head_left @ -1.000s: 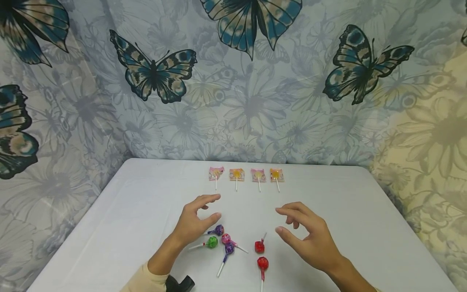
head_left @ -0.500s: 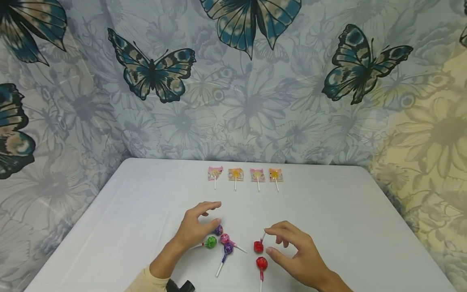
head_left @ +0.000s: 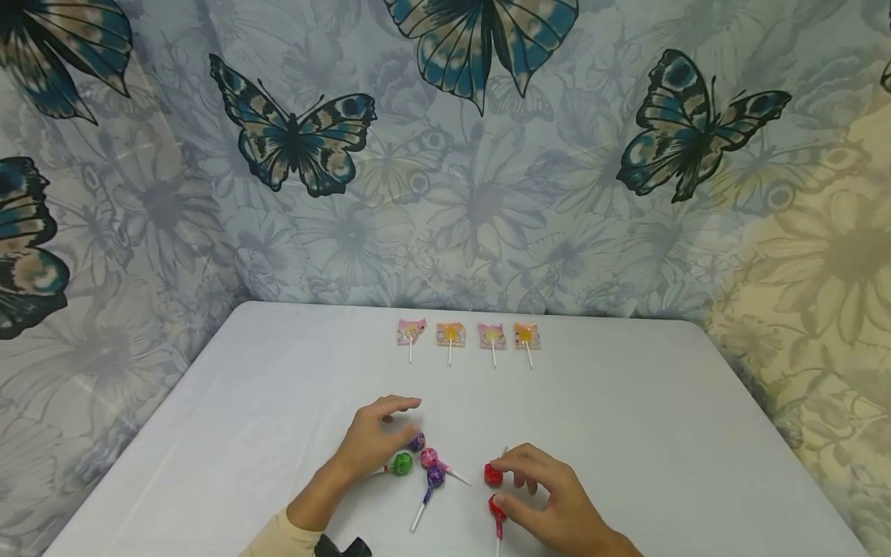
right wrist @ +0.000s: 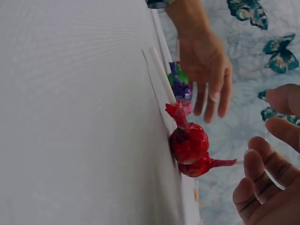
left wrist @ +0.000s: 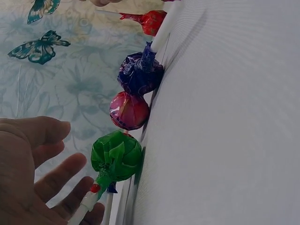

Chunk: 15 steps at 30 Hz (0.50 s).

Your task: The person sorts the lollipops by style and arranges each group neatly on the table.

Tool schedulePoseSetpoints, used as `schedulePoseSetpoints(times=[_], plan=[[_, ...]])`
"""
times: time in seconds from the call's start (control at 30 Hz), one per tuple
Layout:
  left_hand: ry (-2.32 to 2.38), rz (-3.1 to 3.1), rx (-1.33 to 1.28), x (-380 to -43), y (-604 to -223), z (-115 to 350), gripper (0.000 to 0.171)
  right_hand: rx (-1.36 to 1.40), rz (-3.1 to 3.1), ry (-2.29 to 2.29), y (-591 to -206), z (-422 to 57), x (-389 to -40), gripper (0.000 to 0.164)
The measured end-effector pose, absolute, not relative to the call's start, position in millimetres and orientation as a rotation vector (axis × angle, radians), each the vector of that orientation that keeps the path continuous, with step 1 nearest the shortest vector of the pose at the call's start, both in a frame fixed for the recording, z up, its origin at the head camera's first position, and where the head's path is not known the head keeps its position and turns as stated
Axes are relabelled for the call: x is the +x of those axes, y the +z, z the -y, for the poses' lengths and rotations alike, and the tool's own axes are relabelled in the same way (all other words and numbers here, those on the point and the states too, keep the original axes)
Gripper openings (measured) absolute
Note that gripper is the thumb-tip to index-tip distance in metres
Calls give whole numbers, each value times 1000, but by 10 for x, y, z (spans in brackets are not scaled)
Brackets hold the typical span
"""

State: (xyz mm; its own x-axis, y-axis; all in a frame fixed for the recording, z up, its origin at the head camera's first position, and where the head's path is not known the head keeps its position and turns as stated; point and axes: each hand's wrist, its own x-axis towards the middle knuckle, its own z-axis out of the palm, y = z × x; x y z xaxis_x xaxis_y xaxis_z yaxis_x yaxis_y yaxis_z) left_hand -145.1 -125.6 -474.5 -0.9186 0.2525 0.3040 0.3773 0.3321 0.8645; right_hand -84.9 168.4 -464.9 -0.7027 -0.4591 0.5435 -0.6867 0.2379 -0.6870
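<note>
My left hand (head_left: pixel 372 442) has loosely spread fingers and holds nothing; its thumb overlaps a dark purple lollipop (head_left: pixel 418 442). Beside it lie a green lollipop (head_left: pixel 402 464), a pink one (head_left: pixel 428 458) and another purple one (head_left: pixel 435 475), the last two with heads together. My right hand (head_left: pixel 550 495) is over two red lollipops, its index finger at the farther red lollipop (head_left: pixel 492 475) and its thumb overlapping the nearer red lollipop (head_left: pixel 495 507). From the right wrist, the bent fingers (right wrist: pixel 255 164) appear apart from both red heads (right wrist: pixel 190 143), gripping neither.
Along the back of the white table (head_left: pixel 278 387) lies a row of several flat lollipops (head_left: pixel 451 335) in pink and orange square wrappers. A black object (head_left: pixel 344 548) sits at the front edge near the left sleeve. Butterfly-patterned cloth (head_left: pixel 480 201) hangs behind the table.
My right hand has come left and nearer to me, from beside the red lollipops to over them. The left hand has lowered slightly toward the dark purple lollipop. The lollipops stay in place.
</note>
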Motion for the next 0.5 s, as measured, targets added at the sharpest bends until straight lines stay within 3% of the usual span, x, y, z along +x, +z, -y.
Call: schedulePoseSetpoints(times=[0.5], plan=[[-1510,2632,-578,-1441,-4852,1245,31,1069,2367,1502,-4796,-1685,-846,30]])
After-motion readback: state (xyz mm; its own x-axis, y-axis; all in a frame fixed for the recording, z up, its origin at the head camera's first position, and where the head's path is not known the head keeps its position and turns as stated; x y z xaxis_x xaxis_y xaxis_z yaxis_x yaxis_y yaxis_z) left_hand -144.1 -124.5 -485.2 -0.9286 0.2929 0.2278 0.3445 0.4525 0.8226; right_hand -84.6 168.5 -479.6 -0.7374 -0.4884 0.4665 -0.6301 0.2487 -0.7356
